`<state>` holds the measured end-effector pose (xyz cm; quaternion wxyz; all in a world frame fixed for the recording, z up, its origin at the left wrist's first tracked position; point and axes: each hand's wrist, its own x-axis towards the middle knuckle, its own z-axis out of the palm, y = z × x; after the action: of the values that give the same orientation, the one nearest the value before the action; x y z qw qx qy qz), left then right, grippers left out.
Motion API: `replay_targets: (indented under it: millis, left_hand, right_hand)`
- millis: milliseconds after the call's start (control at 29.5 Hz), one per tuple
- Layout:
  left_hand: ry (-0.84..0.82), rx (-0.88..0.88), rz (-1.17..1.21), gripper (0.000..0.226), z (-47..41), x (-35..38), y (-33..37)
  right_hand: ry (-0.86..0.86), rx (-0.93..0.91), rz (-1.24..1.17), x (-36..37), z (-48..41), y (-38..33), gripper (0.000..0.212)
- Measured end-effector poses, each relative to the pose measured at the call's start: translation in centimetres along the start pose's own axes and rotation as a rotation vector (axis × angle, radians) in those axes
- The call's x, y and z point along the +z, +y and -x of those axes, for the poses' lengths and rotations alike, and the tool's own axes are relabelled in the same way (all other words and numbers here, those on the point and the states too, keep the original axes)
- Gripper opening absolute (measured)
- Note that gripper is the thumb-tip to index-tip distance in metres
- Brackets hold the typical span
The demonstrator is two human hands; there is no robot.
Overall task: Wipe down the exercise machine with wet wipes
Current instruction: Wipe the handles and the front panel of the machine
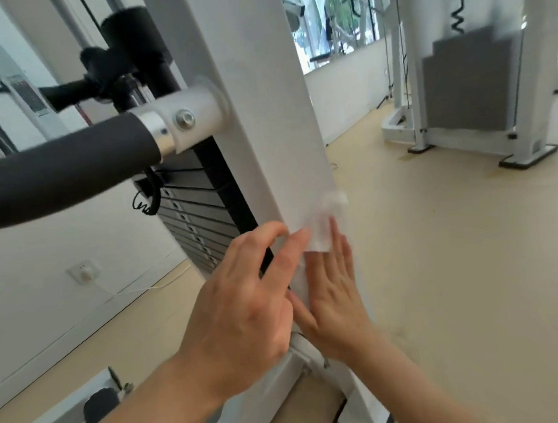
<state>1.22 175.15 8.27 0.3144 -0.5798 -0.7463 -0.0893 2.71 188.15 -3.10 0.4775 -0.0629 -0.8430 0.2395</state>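
The wet wipe [319,238] lay against the lower face of the machine's white post [258,117], just toward 4 o'clock from the middle of the view. The right hand [334,301], at 6 o'clock of the wipe, pressed it to the post with straight, spread fingers [335,231], and the wipe covered some of the fingertips. The left hand [243,317] sat at 7 o'clock of the wipe with its fingers loosely bent and its forefinger tip at the wipe's near edge. Motion blur hid whether it pinched that edge or only touched the post, so I could not tell.

The weight stack [192,214] stood at 9 o'clock of the wipe, behind the post. A padded bar [64,177] ran in from 9 o'clock, and a second machine [469,87] stood at 1 o'clock, well apart.

The wipe looked thin, limp and damp. It would likely cling to smooth paint but bunch or roll if it were dragged by one corner. A flat palm over its middle seemed the better hold, with a pinch at the trailing edge. The post was rigid and fixed, so firm pressure should be safe.
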Motion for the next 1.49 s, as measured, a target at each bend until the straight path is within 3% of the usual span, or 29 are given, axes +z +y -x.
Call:
replay_targets:
  millis: [68,135,372,542,643,711,778,846,914,1049,1218,1388,1489]
  left_hand:
    - [0.071,0.031,-0.009,0.059,-0.6,-0.5,0.0]
    - [0.11,0.084,-0.069,0.061,-1.3,-1.4,-0.2]
    - [-0.057,0.111,-0.316,0.06,-2.2,-1.8,-2.0]
    - [0.077,0.121,-0.218,0.046,-1.6,-1.6,-2.5]
    - [0.256,0.099,-0.133,0.038,-1.3,-2.7,-3.0]
    - [0.343,0.12,-0.097,0.037,-1.0,-3.7,-3.5]
    - [0.39,0.159,-0.054,0.033,-0.7,-4.0,-3.9]
    - [0.379,0.208,-0.054,0.033,-0.4,-3.4,-4.3]
    - [0.347,0.215,-0.055,0.032,0.0,-2.2,-4.9]
    - [0.318,0.079,0.053,0.035,0.1,-0.4,-5.2]
    - [0.066,-0.067,0.204,0.039,0.0,1.8,-5.1]
    - [-0.077,-0.239,0.484,0.016,1.3,4.5,-3.5]
    - [-0.136,-0.32,0.553,0.008,2.0,5.5,-3.3]
  right_hand:
    - [0.093,-0.189,0.068,-1.6,-4.2,-1.1,0.066]
    - [0.164,-0.262,0.092,-2.4,-6.7,-1.6,0.065]
    - [0.217,-0.204,-0.091,-3.0,-3.2,-0.3,0.057]
    - [0.337,-0.278,-0.102,-4.8,-8.0,-3.0,0.048]
    - [0.28,-0.328,-0.002,-3.9,-9.6,-4.9,0.058]
    - [0.182,-0.406,0.257,-3.4,-8.2,-3.6,0.057]
    - [0.033,-0.62,0.635,-4.2,-6.6,-1.7,0.048]
    - [-0.082,-0.859,0.861,-6.5,-7.4,-0.9,0.043]
    - [-0.083,-0.979,0.873,-8.5,-10.3,-1.7,0.043]
    - [0.029,-0.917,0.895,-8.0,-12.5,-2.5,0.038]
    - [-0.284,-1.009,1.024,-5.3,-5.0,1.4,0.04]
    - [-0.617,-1.081,0.865,-4.2,-1.3,3.0,0.044]
    - [-0.634,-1.07,0.672,-4.6,-1.4,2.7,0.041]
